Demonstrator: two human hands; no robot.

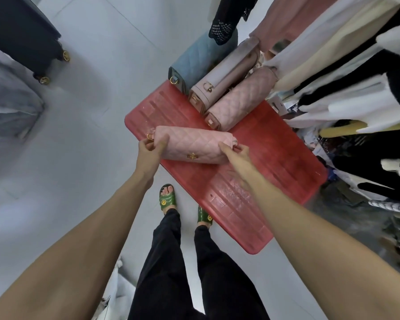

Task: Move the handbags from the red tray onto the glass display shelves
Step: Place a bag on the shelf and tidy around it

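A red tray [252, 181] lies on the pale floor in front of my feet. Over its near-left part I hold a pink quilted handbag [192, 144] with a gold clasp. My left hand [151, 145] grips its left end and my right hand [234, 151] grips its right end. At the tray's far end stand three more handbags side by side: a blue quilted one [199, 58], a mauve smooth one [226, 72] and a dusty pink quilted one [243, 98]. No glass shelves are in view.
Hanging clothes [344, 77] crowd the right side, right up against the tray. A dark wheeled suitcase [26, 31] stands at the top left. My feet in green sandals [168, 199] are just left of the tray's near end. Pale floor stretches to the left.
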